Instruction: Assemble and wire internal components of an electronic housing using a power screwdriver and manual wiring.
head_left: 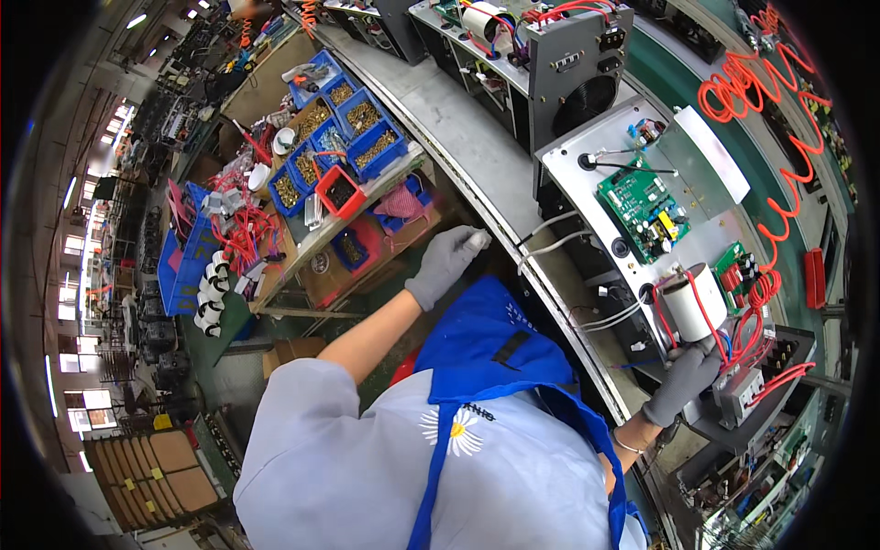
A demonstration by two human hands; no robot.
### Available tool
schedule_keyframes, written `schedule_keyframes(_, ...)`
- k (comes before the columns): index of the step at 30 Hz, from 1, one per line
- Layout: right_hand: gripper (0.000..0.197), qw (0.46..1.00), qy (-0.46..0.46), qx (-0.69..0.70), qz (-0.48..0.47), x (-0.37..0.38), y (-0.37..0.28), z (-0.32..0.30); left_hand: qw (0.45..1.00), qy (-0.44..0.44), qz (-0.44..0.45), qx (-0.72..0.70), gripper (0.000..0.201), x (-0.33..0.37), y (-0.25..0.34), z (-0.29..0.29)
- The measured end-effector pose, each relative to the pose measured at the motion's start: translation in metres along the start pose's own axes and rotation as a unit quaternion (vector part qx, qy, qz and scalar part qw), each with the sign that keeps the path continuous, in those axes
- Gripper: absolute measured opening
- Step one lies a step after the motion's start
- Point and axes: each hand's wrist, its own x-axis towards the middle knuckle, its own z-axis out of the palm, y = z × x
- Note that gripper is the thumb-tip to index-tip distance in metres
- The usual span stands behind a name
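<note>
An open grey machine chassis (587, 179) lies on the metal conveyor table, with a green circuit board (644, 207) mounted in it. A white cylinder part (692, 307) wrapped by red wires (756, 298) sits at its near end. My right hand (683, 380), in a grey glove, grips the underside of that cylinder among the wires. My left hand (449, 261), also gloved, reaches forward with curled fingers to the table's left edge (458, 174); nothing shows in it. White cables (550, 236) run from the chassis toward it.
Blue bins of screws (353, 137) and a red bin (339, 191) stand on a bench to the left, with red wire bundles (240, 236) beside them. Another open chassis (559, 55) sits farther along the conveyor. Orange coiled hoses (779, 119) hang at the right.
</note>
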Motion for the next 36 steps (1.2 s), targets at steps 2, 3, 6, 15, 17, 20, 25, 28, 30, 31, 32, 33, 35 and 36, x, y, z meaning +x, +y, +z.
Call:
schedule_keyframes(2,0.033,1.000,0.000,-0.022,0.014,0.008,0.016,-0.003,0.986,0.002,0.018,0.163,0.047,0.031,-0.024,-0.030)
schedule_keyframes(3,0.031,0.998,0.010,-0.045,0.038,0.009,0.014,-0.008,0.969,0.021,0.042,0.242,0.042,0.051,-0.038,-0.046)
schedule_keyframes(6,0.030,0.996,0.072,-0.017,0.053,0.009,0.010,-0.009,0.938,0.092,0.035,0.333,0.040,0.116,-0.070,-0.122)
schedule_keyframes(15,0.025,0.998,0.033,0.036,0.046,0.009,0.045,-0.041,0.844,0.235,-0.165,0.453,0.035,0.249,-0.124,-0.306)
schedule_keyframes(17,0.023,0.994,0.065,0.072,0.042,0.005,0.038,-0.033,0.840,0.224,-0.179,0.461,0.032,0.269,-0.135,-0.320)
schedule_keyframes(20,0.016,0.997,0.052,-0.024,-0.046,-0.002,0.030,-0.026,0.784,0.159,-0.215,0.561,0.021,0.293,-0.156,-0.333)
schedule_keyframes(25,0.019,0.996,0.023,0.048,0.072,-0.002,0.007,-0.027,0.788,0.114,-0.270,0.542,0.028,0.310,-0.138,-0.335)
schedule_keyframes(28,0.018,0.996,0.034,0.027,0.079,0.002,0.020,-0.036,0.792,0.083,-0.252,0.550,0.029,0.312,-0.137,-0.341)
schedule_keyframes(30,0.019,0.998,0.025,0.020,0.045,0.003,0.029,-0.041,0.812,0.101,-0.226,0.528,0.027,0.307,-0.127,-0.343)
schedule_keyframes(31,0.019,0.998,0.020,0.023,0.049,0.003,0.025,-0.040,0.812,0.096,-0.220,0.533,0.027,0.306,-0.126,-0.345)
schedule_keyframes(32,0.020,0.998,0.021,0.011,0.065,0.005,0.025,-0.042,0.815,0.123,-0.201,0.529,0.029,0.302,-0.128,-0.354)
schedule_keyframes(33,0.020,0.996,0.027,-0.001,0.083,0.004,0.026,-0.044,0.819,0.146,-0.178,0.525,0.031,0.302,-0.127,-0.360)
schedule_keyframes(35,0.024,0.994,0.060,0.021,0.092,0.003,0.019,-0.033,0.902,0.093,-0.151,0.394,0.031,0.297,-0.121,-0.375)
schedule_keyframes(36,0.026,0.994,0.063,0.022,0.091,0.003,0.034,-0.037,0.958,0.063,-0.139,0.244,0.029,0.293,-0.102,-0.360)
